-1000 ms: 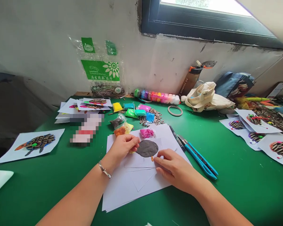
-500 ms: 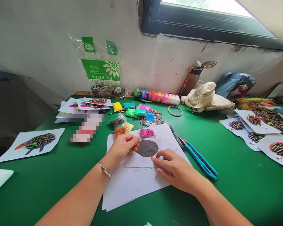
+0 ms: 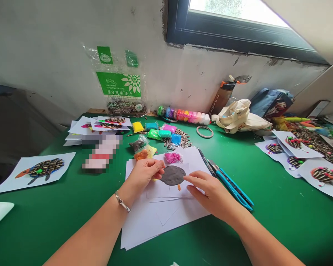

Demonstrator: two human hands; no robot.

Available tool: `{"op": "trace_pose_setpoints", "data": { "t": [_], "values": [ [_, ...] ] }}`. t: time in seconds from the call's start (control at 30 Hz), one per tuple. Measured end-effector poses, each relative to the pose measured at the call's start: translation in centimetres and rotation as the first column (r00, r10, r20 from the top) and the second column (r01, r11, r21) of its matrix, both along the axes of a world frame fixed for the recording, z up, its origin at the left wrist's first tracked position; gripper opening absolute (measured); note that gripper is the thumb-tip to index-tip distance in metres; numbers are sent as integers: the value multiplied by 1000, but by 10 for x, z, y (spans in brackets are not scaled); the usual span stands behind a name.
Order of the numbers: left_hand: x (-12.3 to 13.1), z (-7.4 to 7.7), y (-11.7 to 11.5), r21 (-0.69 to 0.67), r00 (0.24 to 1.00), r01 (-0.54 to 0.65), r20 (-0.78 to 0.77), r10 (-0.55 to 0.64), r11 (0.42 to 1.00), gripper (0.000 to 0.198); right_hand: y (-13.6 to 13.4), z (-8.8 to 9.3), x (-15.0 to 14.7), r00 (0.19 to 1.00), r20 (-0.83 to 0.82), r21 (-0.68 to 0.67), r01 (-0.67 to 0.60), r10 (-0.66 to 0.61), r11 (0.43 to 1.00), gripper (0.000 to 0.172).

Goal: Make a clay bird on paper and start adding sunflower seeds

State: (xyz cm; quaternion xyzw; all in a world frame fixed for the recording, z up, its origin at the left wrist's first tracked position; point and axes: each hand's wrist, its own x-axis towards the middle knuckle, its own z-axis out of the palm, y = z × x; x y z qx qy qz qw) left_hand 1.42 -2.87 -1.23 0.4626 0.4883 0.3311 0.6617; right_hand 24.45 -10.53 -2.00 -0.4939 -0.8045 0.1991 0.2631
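Observation:
A flat, dark grey oval of clay [image 3: 173, 175] lies on a small sheet of white paper [image 3: 166, 192]. Below its lower edge sticks out a small orange clay piece [image 3: 179, 187]. My left hand [image 3: 147, 173] is at the oval's left side, thumb and forefinger pinched together; what they hold, if anything, is hidden. A bit of yellow shows beneath these fingers. To the right of the oval, my right hand [image 3: 208, 186] has its fingers stretched out and apart, fingertips near the clay's right edge. A pink clay packet [image 3: 173, 157] rests just behind the oval.
Right of the paper stack [image 3: 138, 232] lie a blue utility knife [image 3: 234, 188] and a dark pen-like tool [image 3: 207, 162]. Several clay packets [image 3: 152, 133], sunflower seeds [image 3: 184, 138] and a tape roll [image 3: 204, 132] sit farther back. Seed-covered pictures [image 3: 46, 170] lie at both sides.
My right hand has drawn off the small orange piece and moved slightly up and right, fingers straighter. My left hand stays pinched in about the same place.

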Motion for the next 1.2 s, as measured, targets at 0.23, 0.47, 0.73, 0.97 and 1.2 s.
{"op": "trace_pose_setpoints", "data": {
  "t": [0.23,0.47,0.73,0.97,1.2],
  "values": [
    [2,10,-6,-45,996,32,86,-28,998,46,12,23,-39,999,-39,120,25,-21,992,18],
    [6,12,-11,-101,973,117,213,-94,988,44,27,15,-74,985,-57,243,174,-165,954,5],
    [13,5,-18,-89,953,139,281,-109,986,43,31,7,-75,974,-2,333,214,-226,918,17],
    [11,7,-19,-109,970,146,209,-121,983,40,29,4,-63,964,-193,190,219,-183,957,18],
    [8,9,-14,-70,978,138,169,-124,988,33,27,4,-63,966,-196,196,206,-168,959,15]
  ]
}}
